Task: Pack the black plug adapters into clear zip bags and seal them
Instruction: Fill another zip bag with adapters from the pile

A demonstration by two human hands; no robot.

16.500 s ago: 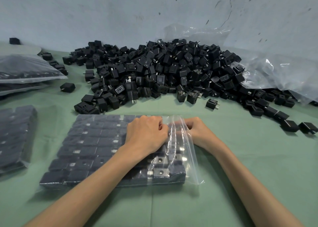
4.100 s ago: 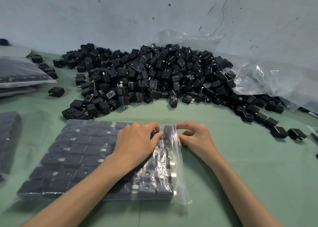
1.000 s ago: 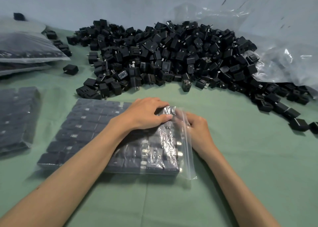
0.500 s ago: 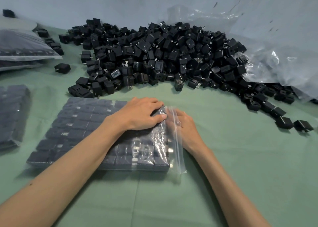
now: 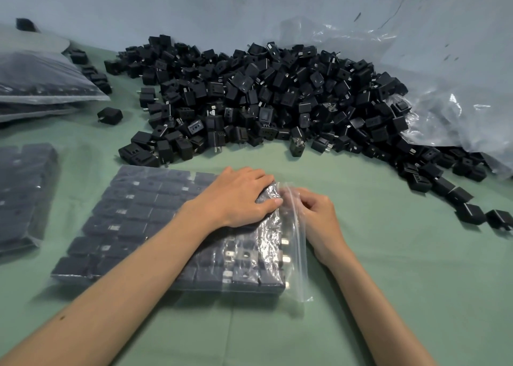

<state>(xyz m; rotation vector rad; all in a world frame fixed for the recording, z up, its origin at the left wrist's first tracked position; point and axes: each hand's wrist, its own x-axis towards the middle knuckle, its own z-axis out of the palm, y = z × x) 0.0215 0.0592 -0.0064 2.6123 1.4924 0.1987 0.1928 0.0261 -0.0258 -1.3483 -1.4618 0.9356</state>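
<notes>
A clear zip bag (image 5: 138, 221) filled with neat rows of black plug adapters lies flat on the green cloth in front of me. Its zip edge (image 5: 298, 254) runs along the right side, toward me. My left hand (image 5: 238, 199) lies flat on top of the bag near its far right corner, fingers pressing down. My right hand (image 5: 316, 213) sits just right of it, fingers curled and pinching the zip edge at its far end. A big loose heap of black plug adapters (image 5: 263, 96) lies behind the bag.
Two filled bags (image 5: 41, 82) are stacked at the far left, another filled bag (image 5: 22, 193) lies at the left edge. Crumpled clear plastic (image 5: 458, 115) sits at the right by the wall. Stray adapters (image 5: 472, 213) trail to the right.
My left hand went from gripping the bag's corner to lying flat on it. My right hand stays at the far end of the zip edge, pinching it. The view shifted slightly.
</notes>
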